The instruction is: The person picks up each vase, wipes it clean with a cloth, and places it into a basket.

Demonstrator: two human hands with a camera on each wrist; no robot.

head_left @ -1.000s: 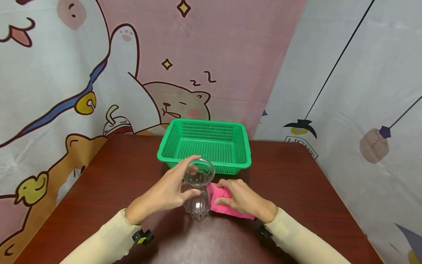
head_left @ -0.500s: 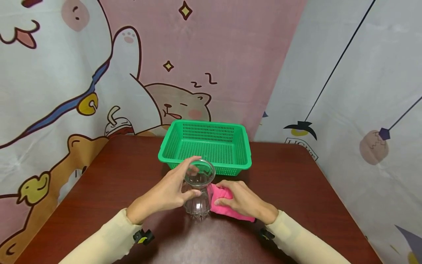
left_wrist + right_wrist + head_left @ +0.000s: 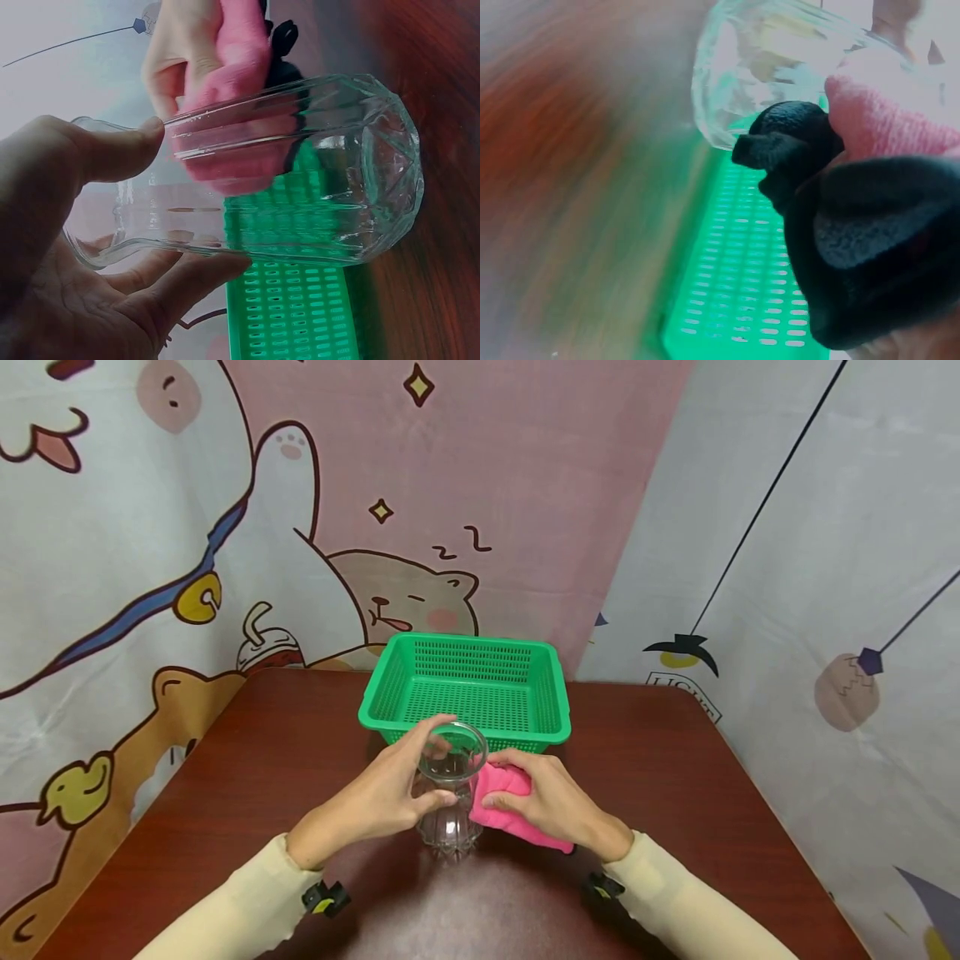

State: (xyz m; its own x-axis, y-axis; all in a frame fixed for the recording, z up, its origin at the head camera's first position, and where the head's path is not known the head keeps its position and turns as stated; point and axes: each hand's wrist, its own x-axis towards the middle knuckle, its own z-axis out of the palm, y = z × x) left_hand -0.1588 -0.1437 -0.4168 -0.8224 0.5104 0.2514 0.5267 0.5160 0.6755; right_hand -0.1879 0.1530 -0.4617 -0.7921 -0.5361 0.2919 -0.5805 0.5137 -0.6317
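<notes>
A clear glass vase [image 3: 448, 827] with a flared rim and faceted base stands upright in the head view. My left hand [image 3: 382, 793] grips it near the neck, thumb on the near side and fingers round the far side. On the vase's right side, my right hand [image 3: 558, 802] holds a bunched pink cloth [image 3: 491, 787] against the glass. Through the glass in the left wrist view, the pink cloth [image 3: 232, 142] shows behind the wall. Black pieces [image 3: 877, 240] by the cloth fill much of the right wrist view. Whether the base touches the table cannot be told.
A green perforated plastic basket [image 3: 364, 708] sits just behind the vase on the dark red-brown table [image 3: 300, 735]. Behind the table hangs a cartoon-printed curtain [image 3: 540, 485]. Small black devices [image 3: 326, 897] are worn at both wrists.
My right hand and the pink cloth have shifted slightly up and to the left along the vase's side. The left hand and the vase stay nearly in place.
</notes>
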